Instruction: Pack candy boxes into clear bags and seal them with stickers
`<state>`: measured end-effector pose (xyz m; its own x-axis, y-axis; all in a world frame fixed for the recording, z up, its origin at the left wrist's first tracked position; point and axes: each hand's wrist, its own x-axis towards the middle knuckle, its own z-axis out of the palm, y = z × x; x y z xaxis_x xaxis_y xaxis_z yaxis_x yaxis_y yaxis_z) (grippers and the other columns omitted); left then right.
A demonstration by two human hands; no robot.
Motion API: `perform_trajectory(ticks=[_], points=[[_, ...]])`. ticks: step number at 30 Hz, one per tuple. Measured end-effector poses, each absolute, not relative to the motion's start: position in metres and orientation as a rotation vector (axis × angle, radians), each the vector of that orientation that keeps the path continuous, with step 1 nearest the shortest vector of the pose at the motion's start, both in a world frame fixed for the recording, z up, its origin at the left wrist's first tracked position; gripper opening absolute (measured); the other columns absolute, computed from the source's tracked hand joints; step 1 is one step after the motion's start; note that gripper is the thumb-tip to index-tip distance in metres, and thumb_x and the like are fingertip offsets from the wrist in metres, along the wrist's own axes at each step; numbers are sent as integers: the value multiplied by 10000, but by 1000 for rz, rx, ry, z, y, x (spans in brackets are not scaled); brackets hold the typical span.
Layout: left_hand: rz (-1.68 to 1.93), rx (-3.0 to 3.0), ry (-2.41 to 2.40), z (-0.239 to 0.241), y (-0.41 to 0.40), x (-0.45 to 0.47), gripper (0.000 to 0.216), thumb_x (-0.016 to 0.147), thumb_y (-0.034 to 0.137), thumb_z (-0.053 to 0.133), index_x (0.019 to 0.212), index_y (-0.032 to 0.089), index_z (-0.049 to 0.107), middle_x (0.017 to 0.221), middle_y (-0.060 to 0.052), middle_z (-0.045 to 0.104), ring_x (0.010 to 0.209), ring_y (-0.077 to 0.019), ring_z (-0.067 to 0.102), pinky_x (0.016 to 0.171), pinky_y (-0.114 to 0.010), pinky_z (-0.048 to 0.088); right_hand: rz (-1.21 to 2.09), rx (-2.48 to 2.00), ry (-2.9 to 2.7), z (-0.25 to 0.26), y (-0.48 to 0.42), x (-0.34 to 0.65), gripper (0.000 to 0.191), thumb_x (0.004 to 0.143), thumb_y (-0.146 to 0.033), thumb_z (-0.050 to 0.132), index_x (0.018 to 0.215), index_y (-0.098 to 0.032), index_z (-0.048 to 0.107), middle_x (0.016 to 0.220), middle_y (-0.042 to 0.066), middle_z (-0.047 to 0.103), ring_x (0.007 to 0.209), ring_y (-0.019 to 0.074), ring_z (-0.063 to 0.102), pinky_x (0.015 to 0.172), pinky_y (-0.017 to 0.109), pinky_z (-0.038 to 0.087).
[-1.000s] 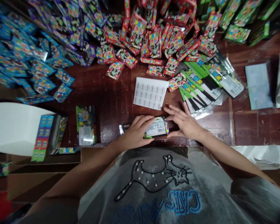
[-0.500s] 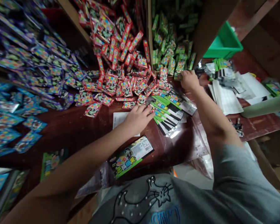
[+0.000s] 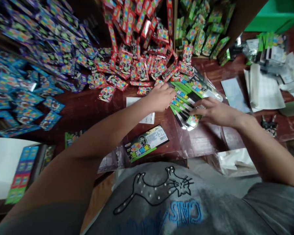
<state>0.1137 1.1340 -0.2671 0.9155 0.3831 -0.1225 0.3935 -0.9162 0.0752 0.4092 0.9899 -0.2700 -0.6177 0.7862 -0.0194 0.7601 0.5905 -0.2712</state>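
Note:
My right hand (image 3: pixel 214 111) has its thumb and fingers closed on a small green candy box (image 3: pixel 194 120), held over the near ends of a fanned stack of green-and-black printed bags (image 3: pixel 182 94). At the left side of that stack is my left hand (image 3: pixel 163 96), its fingers curled down. A bit of red shows at its fingertips, seemingly a small red box mostly hidden by the hand. Near my left forearm lies a white printed sheet (image 3: pixel 147 118), partly covered. Closer to my body rests a single printed bag (image 3: pixel 147 143) with a white label.
Loose red boxes (image 3: pixel 142 70) spill from a heap at the back, beside green boxes (image 3: pixel 210 42), purple boxes (image 3: pixel 63 49) and blue boxes (image 3: pixel 17 107). On the right are white papers (image 3: pixel 264 88), more packed bags (image 3: pixel 271 49), a black clip (image 3: pixel 269 124) and a green bin (image 3: pixel 276 16).
My right hand has come from the green box heap toward me, bringing a green box over the bag stack. My left hand stays beside the stack. The view has shifted.

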Motion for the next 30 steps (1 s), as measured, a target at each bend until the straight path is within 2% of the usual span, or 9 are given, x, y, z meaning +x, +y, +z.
perform_trajectory(ticks=[3,6,8,13,17,21,25,27,30], points=[[-6,2883,625,-256,1112,116,587,834,258,769,1372,76,618,1367,-200,617,1402,-470,459,1204,-637,303,372,-1542,-2519,-290,933,385,595,1052,-342,566,1642,-322,493,1582,153,527,1382,367,542,1140,620,505],[150,2811,595,-248,1067,113,625,841,393,801,1361,101,612,1359,-197,594,1383,-486,447,1191,-665,296,328,-1737,-2206,-309,901,365,1139,914,-736,680,1763,-182,159,1590,242,507,1415,446,508,1189,704,428],[122,2808,581,-253,1036,109,598,829,433,826,1296,109,642,1300,-198,618,1311,-464,491,1138,-635,361,313,-1814,-2067,-319,893,352,1339,809,-882,677,1761,-144,90,1559,264,536,1374,464,532,1170,705,430],[49,2798,689,-286,997,97,742,762,492,924,1329,103,645,1313,-210,654,1240,-434,532,1055,-565,425,362,-1825,-2037,-329,895,336,1065,912,-785,617,1721,-189,264,1467,214,620,1281,430,569,1087,629,479],[104,2693,785,-299,986,91,1162,755,560,944,1641,71,372,1410,-234,637,1307,-425,517,1121,-560,379,479,-1578,-2249,-328,895,344,1038,907,-786,634,1722,-244,286,1375,150,666,1249,392,591,1228,677,343],[106,2628,848,-301,976,90,1382,720,566,973,1726,74,163,1471,-246,610,1323,-421,517,1130,-546,370,463,-1488,-2305,-333,895,338,1176,850,-891,618,1762,-312,154,1553,136,598,1306,405,552,1277,723,241],[118,2610,792,-294,971,61,1503,712,557,981,1749,138,-23,1540,-242,569,1385,-419,499,1191,-560,339,439,-1482,-2315,-335,893,323,1014,906,-778,654,1739,-453,175,1534,42,636,1247,384,566,1284,782,144],[131,2601,833,-290,970,33,1463,735,558,962,1753,178,-19,1648,-240,473,1476,-430,436,1239,-573,298,395,-1483,-2302,-336,891,317,986,908,-725,681,1729,-481,192,1497,29,653,1235,388,567,1278,824,71],[119,2562,1053,-290,969,-11,1284,761,536,940,1733,181,180,1665,-238,455,1497,-454,422,1234,-586,305,297,-1529,-2219,-337,893,307,982,896,-695,713,1723,-466,235,1481,47,646,1264,408,552,1272,844,41]])
